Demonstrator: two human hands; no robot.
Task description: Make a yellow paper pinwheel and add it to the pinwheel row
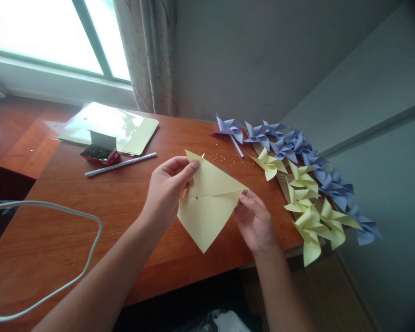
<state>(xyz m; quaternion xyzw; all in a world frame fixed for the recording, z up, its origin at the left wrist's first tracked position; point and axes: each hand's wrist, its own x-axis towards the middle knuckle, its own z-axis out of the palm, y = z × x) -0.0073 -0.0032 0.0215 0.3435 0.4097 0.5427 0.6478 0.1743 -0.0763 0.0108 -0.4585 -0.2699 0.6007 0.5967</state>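
Between my two hands, above the table, is a yellow paper square (210, 212) with slits cut in from its corners and a small hole near its middle. My left hand (168, 186) pinches its left side, thumb on top. The fingers of my right hand (256, 216) close on its right corner. Behind the paper a small part of something grey shows, too hidden to name. Finished yellow paper pinwheels (309, 226) lie to the right of my right hand, with purple paper pinwheels (292, 140) beyond them.
A small open box (102, 147) of dark bits stands at the left by a rolled paper stick (121, 164). Behind it lie yellow sheets (143, 133) under clear plastic. A white cable (98, 230) loops over the wooden table (124, 198). Tiny scraps are scattered beyond my hands.
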